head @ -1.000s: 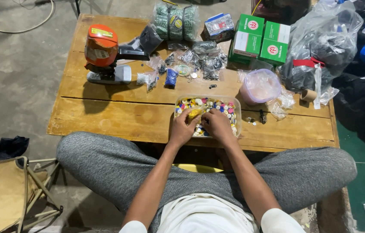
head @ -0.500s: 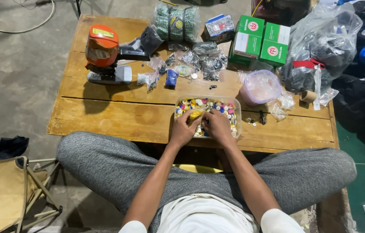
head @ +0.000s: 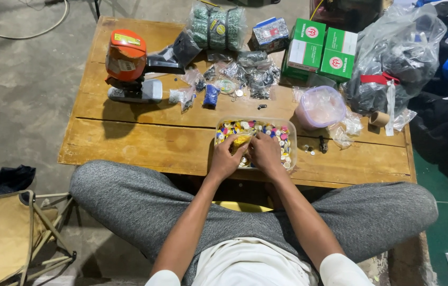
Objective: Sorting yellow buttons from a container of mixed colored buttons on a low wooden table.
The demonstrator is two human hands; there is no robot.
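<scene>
Change since the earlier frames: almost none. Both hands remain over the clear plastic tray of small coloured pieces; the fingers have shifted only slightly around the yellow piece.

Left hand: fingers curled, tips pinching the yellow piece at the tray's near-left part. Right hand: fingers bent and closed in toward the same spot, touching the left hand; whether it grips the yellow piece or another bit I cannot tell, the fingertips are hidden.

Tray sits at the near edge of the low wooden table, directly at 12 o'clock from the person's crossed legs.

Surroundings, from the tray:
- 1 o'clock, just beside: pink tub with clear lid.
- 10 o'clock, well apart: orange-topped machine.
- 11–12 o'clock: small clear bags of dark parts; beyond, green bundles.
- 1 o'clock, far: two green boxes.
- 2 o'clock: large clear bag.
- 8 o'clock, on the floor: folding stool.
</scene>
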